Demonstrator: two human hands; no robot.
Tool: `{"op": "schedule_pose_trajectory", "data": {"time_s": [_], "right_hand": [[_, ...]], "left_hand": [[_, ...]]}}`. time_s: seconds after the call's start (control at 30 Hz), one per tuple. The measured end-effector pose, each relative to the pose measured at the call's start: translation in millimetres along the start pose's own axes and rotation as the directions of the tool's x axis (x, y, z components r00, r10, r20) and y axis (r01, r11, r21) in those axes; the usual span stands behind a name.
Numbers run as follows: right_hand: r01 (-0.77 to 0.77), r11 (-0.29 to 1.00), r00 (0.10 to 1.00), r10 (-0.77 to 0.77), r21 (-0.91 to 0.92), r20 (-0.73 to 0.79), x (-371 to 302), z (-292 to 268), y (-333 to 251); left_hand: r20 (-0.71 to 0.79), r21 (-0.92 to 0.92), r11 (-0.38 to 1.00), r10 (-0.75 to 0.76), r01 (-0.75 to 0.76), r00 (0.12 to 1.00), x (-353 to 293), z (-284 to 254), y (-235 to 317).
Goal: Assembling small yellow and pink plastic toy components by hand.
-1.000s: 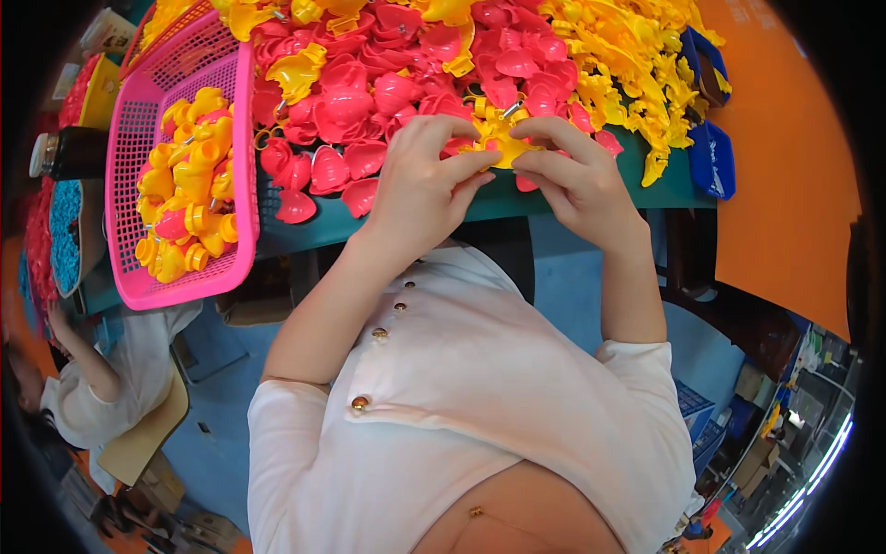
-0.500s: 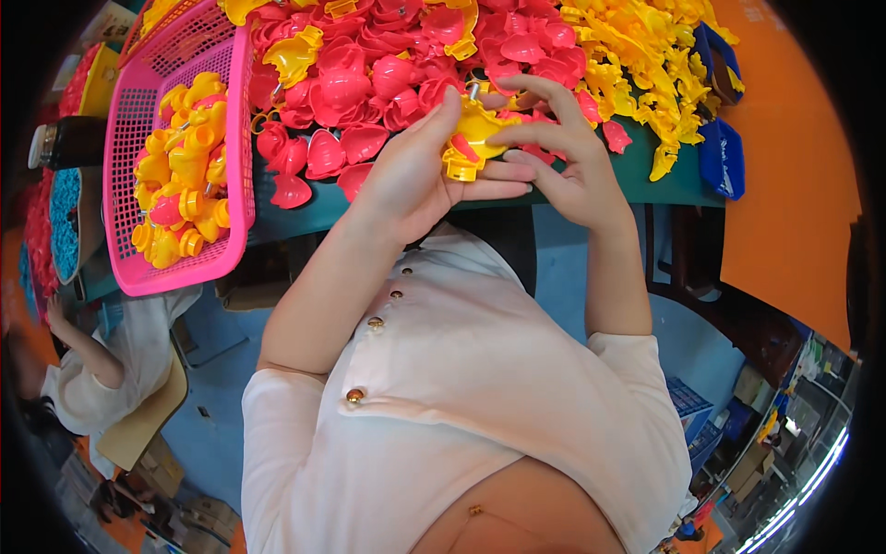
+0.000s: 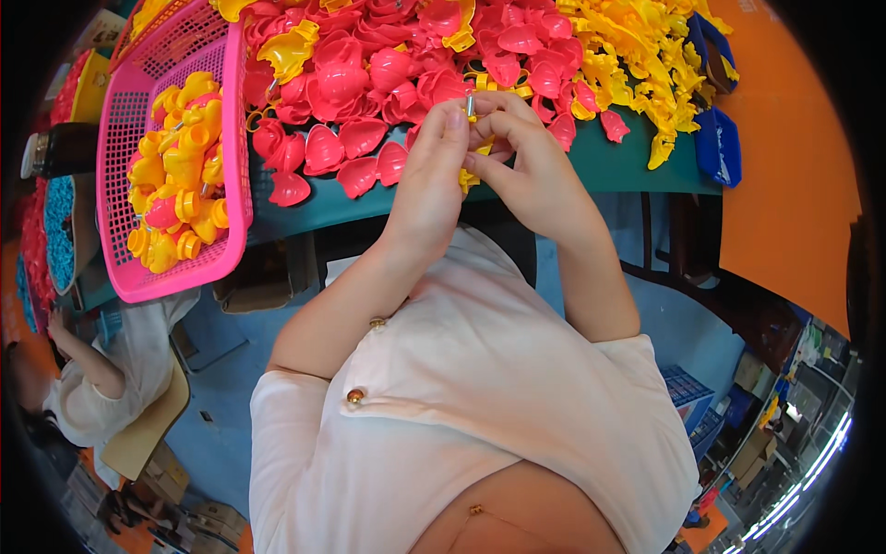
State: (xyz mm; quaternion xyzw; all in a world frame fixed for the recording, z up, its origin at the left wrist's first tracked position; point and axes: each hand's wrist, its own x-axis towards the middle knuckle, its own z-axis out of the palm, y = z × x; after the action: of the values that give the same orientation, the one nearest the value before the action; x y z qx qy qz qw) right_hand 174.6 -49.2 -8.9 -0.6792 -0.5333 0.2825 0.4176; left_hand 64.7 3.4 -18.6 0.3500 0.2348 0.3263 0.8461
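An assembly workshop, it seems; red shells (image 3: 342, 80) and yellow plastic parts (image 3: 637, 60) heap the green desk (image 3: 595, 166); a pink basket (image 3: 185, 288) holds two-coloured pieces (image 3: 175, 175); another person (image 3: 97, 379) nearby; strip lights (image 3: 822, 469).

The person's elbows are bent at either side of the torso, and the bare left forearm (image 3: 346, 300) slants up and inward while the right forearm (image 3: 595, 277) rises more steeply, so that the two hands meet in front of the chest. The left hand (image 3: 432, 175) stands nearly upright with its digits pointing away from the body. The right hand (image 3: 540, 166) closes in beside it, back showing, fingers curled and thumb reaching leftward, both in a close pinching grip.
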Motion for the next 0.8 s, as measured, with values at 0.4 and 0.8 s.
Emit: {"op": "schedule_pose_trajectory", "data": {"time_s": [0.4, 0.8], "right_hand": [[0.102, 0.933, 0.976, -0.026, 0.344, -0.217, 0.2, -27.2, -16.7], [0.333, 0.937, 0.934, -0.343, -0.106, -0.104, 1.2, -11.9, -12.4]], "left_hand": [[-0.058, -0.047, 0.98, -0.195, 0.193, 0.979, -15.2, -15.6, 18.8], [-0.006, 0.162, 0.984, -0.072, 0.072, 0.997, -28.3, -13.4, 25.5]]}}
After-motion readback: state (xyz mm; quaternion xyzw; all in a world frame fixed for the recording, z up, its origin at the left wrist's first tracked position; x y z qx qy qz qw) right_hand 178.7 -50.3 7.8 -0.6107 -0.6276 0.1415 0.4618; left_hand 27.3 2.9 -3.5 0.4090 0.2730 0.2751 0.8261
